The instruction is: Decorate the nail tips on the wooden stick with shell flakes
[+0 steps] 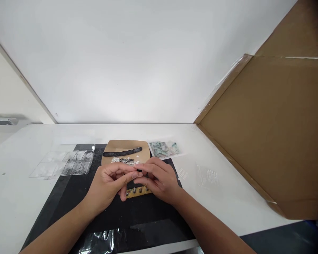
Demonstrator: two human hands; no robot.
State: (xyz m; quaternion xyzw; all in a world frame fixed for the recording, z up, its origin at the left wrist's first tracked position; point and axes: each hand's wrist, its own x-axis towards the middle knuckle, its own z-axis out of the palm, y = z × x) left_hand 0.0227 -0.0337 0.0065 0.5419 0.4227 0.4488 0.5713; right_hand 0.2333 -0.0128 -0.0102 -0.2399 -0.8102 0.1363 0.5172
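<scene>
My left hand (112,181) is closed in a pinch, thumb against fingers. My right hand (159,178) meets it at the fingertips, its thumb and fingers closed around the same spot. Between them shows a small black piece (139,170), mostly covered by the fingers, so its kind is hard to tell. Just beneath the hands lies a yellow strip (137,192) bearing several small metallic studs. Behind them is a tan tray (122,144) holding a black curved nail file (122,152) and a pile of small white and black pieces (122,160).
A clear compartment box (78,163) with its lid open lies at left. A clear bag of greenish pieces (164,149) is behind right. Small white pieces (182,173) and clear sheets (211,176) lie at right. Cardboard (267,134) walls the right side. A black mat (100,218) covers the front.
</scene>
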